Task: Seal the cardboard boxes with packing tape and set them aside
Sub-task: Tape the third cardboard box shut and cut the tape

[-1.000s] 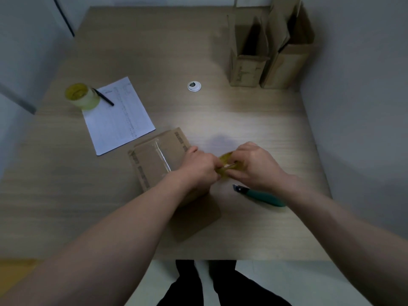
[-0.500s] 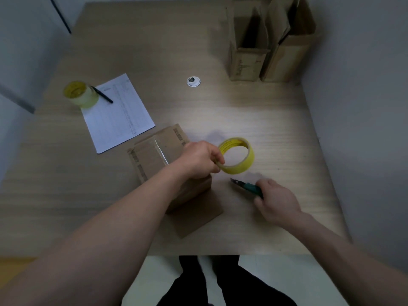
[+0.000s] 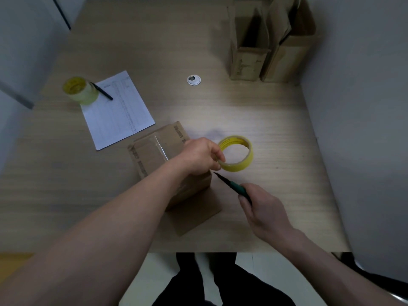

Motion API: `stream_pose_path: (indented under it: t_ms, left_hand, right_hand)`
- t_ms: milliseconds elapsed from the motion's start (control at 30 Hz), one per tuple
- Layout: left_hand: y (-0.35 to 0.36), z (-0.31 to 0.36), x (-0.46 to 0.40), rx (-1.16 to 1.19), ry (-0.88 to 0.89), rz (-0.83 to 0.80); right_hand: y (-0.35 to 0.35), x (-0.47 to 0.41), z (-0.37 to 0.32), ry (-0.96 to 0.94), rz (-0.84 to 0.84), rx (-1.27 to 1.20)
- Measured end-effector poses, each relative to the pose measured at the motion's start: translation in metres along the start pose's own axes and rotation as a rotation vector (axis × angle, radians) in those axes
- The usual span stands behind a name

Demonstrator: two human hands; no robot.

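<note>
spare tape roll (image 3: 80,90): near the far-left edge of the surface (image 3: 276,120), standing on its flat side, untouched. A black pen (image 3: 101,91) leans against it, tip on the paper sheet (image 3: 119,111).
paper sheet: left of centre, flat, its near corner just beside the box.
box in work (image 3: 163,160): centre of the surface, toward the near edge. Clear tape strip (image 3: 160,146) already runs across its top; one flap (image 3: 196,217) lies flat on the surface at its near side.
left hand (image 3: 199,156): rests on the box's right end, grip curled, thumb and forefinger pinching the edge of the yellow tape roll (image 3: 237,153).
yellow tape roll: lying just right of the box, touching the left fingers. Can't tell whether the strip is joined to the roll.
cutter (image 3: 233,186): green handle, dark tip pointing at the gap between box and roll.
right hand (image 3: 263,209): right of the box, near edge side, grip closed around the cutter handle.
open boxes (image 3: 271,54): two, far-right corner, upright, flaps up, no tape visible.
progress (judgement): first box taped on top, cut looks like the step in hand. Left to do: sever the tape, press the end down, deal with the loose flap, set it aside, then the two open boxes. Early in the task.
</note>
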State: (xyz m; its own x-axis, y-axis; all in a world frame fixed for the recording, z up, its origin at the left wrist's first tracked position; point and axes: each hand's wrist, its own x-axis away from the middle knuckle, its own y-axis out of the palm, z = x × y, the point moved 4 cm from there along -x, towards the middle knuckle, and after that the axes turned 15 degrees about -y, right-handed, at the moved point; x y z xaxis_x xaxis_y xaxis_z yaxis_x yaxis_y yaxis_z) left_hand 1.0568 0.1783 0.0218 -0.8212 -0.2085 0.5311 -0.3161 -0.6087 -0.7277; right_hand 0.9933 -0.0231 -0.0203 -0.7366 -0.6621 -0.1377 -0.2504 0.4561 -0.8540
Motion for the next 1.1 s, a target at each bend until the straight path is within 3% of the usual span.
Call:
stream_pose_path:
  t_ms: [233, 400, 533, 600, 633, 700, 767, 800, 867, 967, 1100]
  left_hand:
    - [0.001, 0.0, -0.001, -0.003, 0.0, -0.007]
    - [0.002, -0.002, -0.003, 0.016, 0.003, 0.001]
    - [0.002, -0.002, -0.003, -0.004, 0.008, 0.014]
    - [0.003, -0.003, -0.003, -0.013, 0.007, 0.017]
    - [0.003, -0.003, -0.004, -0.017, 0.007, 0.021]
    - [0.003, -0.003, -0.005, -0.03, 0.013, 0.033]
    - [0.003, -0.003, -0.005, -0.051, 0.026, 0.048]
    - [0.003, -0.003, -0.005, -0.06, 0.033, 0.06]
    - [0.003, -0.001, -0.004, -0.071, 0.047, 0.067]
    - [0.004, -0.001, -0.004, -0.075, 0.065, 0.058]
    - [0.006, -0.005, -0.005, -0.098, 0.078, 0.074]
  right_hand:
    - [0.002, -0.005, -0.007, 0.007, -0.006, 0.175]
    - [0.01, -0.006, 0.007, 0.128, -0.029, 0.304]
    - [0.013, 0.009, 0.051, 0.343, -0.299, 0.348]
    - [0.015, 0.008, 0.062, 0.344, -0.398, 0.382]
    - [0.012, 0.004, 0.062, 0.336, -0.351, 0.35]
    - [-0.007, -0.012, 0.051, 0.274, -0.03, 0.168]
    - [-0.035, -0.031, 0.028, 0.047, 0.32, 0.084]
    - [-0.044, -0.042, 0.011, -0.078, 0.363, 0.106]
    - [-0.048, -0.065, -0.015, -0.229, 0.246, 0.201]
    - [-0.027, -0.088, -0.016, -0.169, -0.058, 0.282]
    - [-0.007, -0.098, -0.006, -0.07, -0.215, 0.065]
